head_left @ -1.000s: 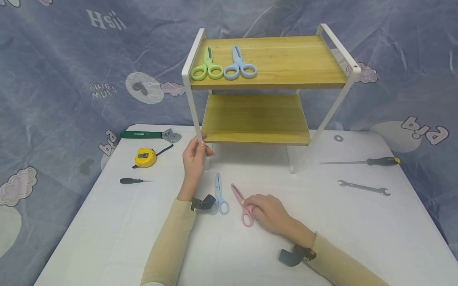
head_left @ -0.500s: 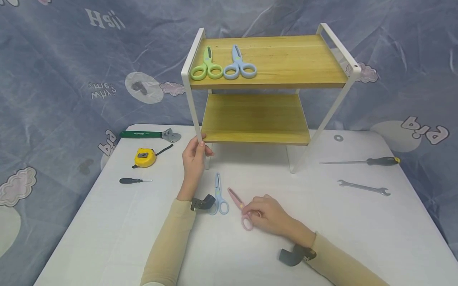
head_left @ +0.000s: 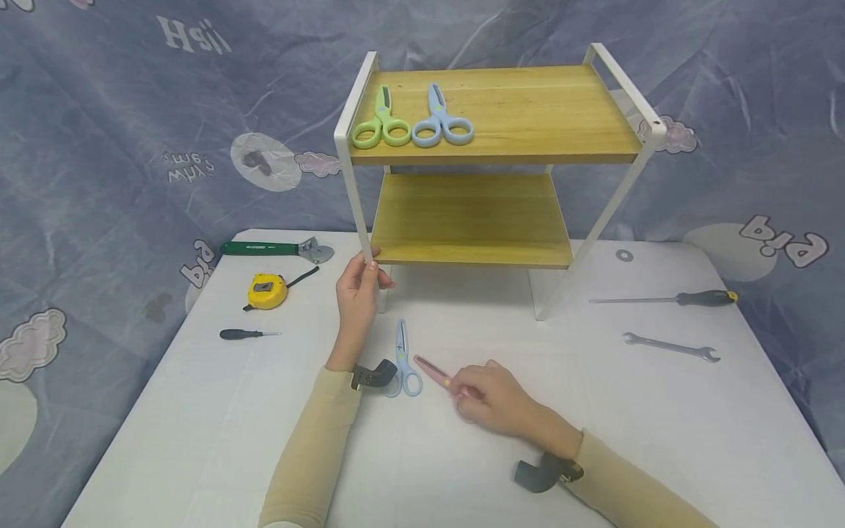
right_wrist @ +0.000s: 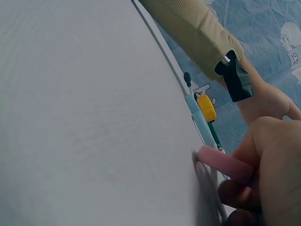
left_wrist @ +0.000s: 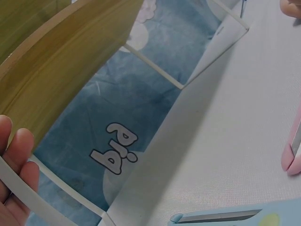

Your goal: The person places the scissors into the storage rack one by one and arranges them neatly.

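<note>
Pink scissors [head_left: 432, 371] angle up and left from my right hand [head_left: 495, 400], whose fingers pinch the handle and hide most of it. In the right wrist view a pink handle loop [right_wrist: 223, 164] sticks out from the fingers close over the table. My left hand [head_left: 357, 290] grips the front left leg of a white-framed shelf rack [head_left: 356, 202], just below its lower board. Blue scissors [head_left: 404, 363] lie on the table between the hands, one loop partly covered by the left wrist camera. On the top board rest green scissors [head_left: 382, 121] and another blue pair [head_left: 440, 121].
Left on the table are an adjustable wrench [head_left: 277, 249], a yellow tape measure [head_left: 267, 291] and a small screwdriver [head_left: 247, 334]. At right lie a washer [head_left: 624, 255], a longer screwdriver [head_left: 673, 298] and an open-end wrench [head_left: 671, 346]. A printed cloth [head_left: 119, 147] hangs behind.
The pink scissors have turned counterclockwise, their tip swinging left and down toward the blue pair, and the right fingers now cover more of the handle. The left hand stays on the leg.
</note>
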